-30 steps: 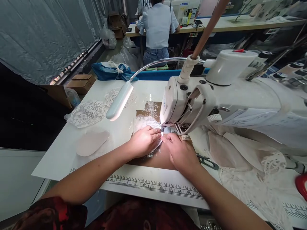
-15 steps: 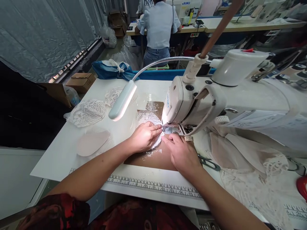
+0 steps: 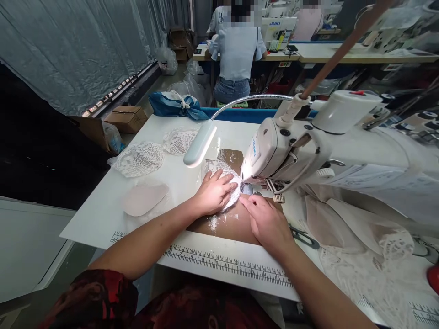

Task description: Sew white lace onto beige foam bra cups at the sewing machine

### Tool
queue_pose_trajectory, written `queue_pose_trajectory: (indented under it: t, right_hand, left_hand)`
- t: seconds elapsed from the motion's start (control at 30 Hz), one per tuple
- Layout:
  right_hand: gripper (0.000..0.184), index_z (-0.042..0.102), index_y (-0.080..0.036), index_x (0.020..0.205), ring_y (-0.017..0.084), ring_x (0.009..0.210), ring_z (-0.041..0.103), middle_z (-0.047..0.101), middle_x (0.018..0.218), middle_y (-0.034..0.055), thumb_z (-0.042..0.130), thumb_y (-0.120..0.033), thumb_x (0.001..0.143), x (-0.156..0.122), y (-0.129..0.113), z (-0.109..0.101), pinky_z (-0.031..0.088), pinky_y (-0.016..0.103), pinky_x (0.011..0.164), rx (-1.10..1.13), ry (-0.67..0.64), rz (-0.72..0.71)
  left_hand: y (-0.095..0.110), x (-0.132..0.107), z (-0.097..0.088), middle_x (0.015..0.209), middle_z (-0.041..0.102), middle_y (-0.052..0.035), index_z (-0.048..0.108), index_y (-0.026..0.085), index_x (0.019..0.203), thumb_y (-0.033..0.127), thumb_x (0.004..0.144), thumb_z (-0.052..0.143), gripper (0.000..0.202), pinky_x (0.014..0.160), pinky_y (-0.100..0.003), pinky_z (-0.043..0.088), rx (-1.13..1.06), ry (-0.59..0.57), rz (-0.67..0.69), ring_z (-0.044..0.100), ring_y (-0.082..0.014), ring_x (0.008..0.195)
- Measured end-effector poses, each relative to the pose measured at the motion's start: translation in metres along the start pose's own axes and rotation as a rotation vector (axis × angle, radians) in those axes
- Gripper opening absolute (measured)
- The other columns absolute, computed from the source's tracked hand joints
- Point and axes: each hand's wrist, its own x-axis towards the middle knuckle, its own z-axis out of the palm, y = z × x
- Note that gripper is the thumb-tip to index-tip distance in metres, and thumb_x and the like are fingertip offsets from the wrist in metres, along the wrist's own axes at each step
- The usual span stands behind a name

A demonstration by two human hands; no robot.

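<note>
My left hand (image 3: pixel 215 192) lies flat, fingers stretched out, on a white lace piece (image 3: pixel 224 172) at the needle of a white sewing machine (image 3: pixel 308 151). My right hand (image 3: pixel 265 221) rests just right of it on the brown plate, fingers extended toward the presser foot (image 3: pixel 246 187) and touching the lace edge. A gooseneck lamp (image 3: pixel 199 145) lights the spot from the left.
More lace pieces (image 3: pixel 139 157) and a beige pad (image 3: pixel 146 198) lie on the white table's left part. Scissors (image 3: pixel 302 237) and heaped beige and lace fabric (image 3: pixel 360 237) sit to the right. A printed ruler (image 3: pixel 222 262) runs along the front edge. A person sits at a far table.
My view has shifted, so everything sits lower and further right. The left hand's fingers went from pinching at the needle to lying flat on the lace, which has moved further under the foot.
</note>
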Motion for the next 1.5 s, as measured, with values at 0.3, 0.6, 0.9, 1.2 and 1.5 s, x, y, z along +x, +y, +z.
queue_pose_trajectory:
  t: [0.3, 0.6, 0.9, 1.2, 1.5]
  right_hand:
    - [0.041, 0.066, -0.021, 0.112, 0.016, 0.085, 0.060, 0.067, 0.095, 0.0051, 0.041, -0.007, 0.083, -0.008, 0.012, 0.001, 0.044, 0.025, 0.066, 0.218, 0.075, -0.173]
    - [0.033, 0.070, -0.019, 0.100, 0.016, 0.079, 0.059, 0.065, 0.085, 0.0054, 0.044, -0.009, 0.082, -0.007, 0.010, -0.001, 0.041, 0.025, 0.064, 0.203, 0.008, -0.175]
    - [0.032, 0.071, -0.017, 0.095, 0.018, 0.079, 0.059, 0.066, 0.083, 0.0062, 0.045, -0.007, 0.079, -0.008, 0.016, 0.000, 0.046, 0.028, 0.068, 0.293, 0.060, -0.192]
    - [0.028, 0.070, -0.018, 0.087, 0.017, 0.075, 0.058, 0.065, 0.077, 0.0043, 0.045, -0.009, 0.078, -0.009, 0.014, -0.004, 0.043, 0.028, 0.066, 0.281, 0.052, -0.207]
    - [0.039, 0.066, -0.016, 0.114, 0.022, 0.087, 0.058, 0.068, 0.094, 0.0079, 0.042, -0.015, 0.084, -0.007, 0.016, -0.005, 0.043, 0.032, 0.075, 0.105, 0.046, -0.050]
  left_hand:
    - [0.007, -0.034, -0.036, 0.121, 0.065, -0.0031, 0.067, 0.023, 0.107, 0.009, 0.083, 0.047, 0.034, 0.109, -0.041, 0.036, -0.511, -0.206, 0.361, 0.053, -0.0192, 0.121]
    - [-0.014, 0.001, -0.031, 0.081, 0.065, -0.0031, 0.066, 0.015, 0.101, 0.024, 0.075, 0.060, 0.028, 0.066, -0.029, 0.046, -0.382, -0.206, -0.097, 0.059, -0.0191, 0.076]
    - [-0.039, 0.001, -0.037, 0.061, 0.048, 0.0026, 0.041, 0.017, 0.059, 0.030, 0.065, 0.069, 0.032, 0.054, -0.022, 0.037, -0.974, -0.267, -0.201, 0.047, -0.0096, 0.057]
    - [0.000, -0.032, -0.046, 0.093, 0.067, -0.0064, 0.062, 0.016, 0.093, 0.022, 0.087, 0.049, 0.016, 0.074, -0.031, 0.050, -0.338, 0.140, -0.128, 0.061, -0.0182, 0.084]
    - [0.028, -0.022, -0.013, 0.134, 0.055, -0.0141, 0.059, 0.011, 0.123, 0.023, 0.089, 0.050, 0.038, 0.099, -0.041, 0.047, -0.072, -0.154, 0.204, 0.054, -0.0269, 0.118]
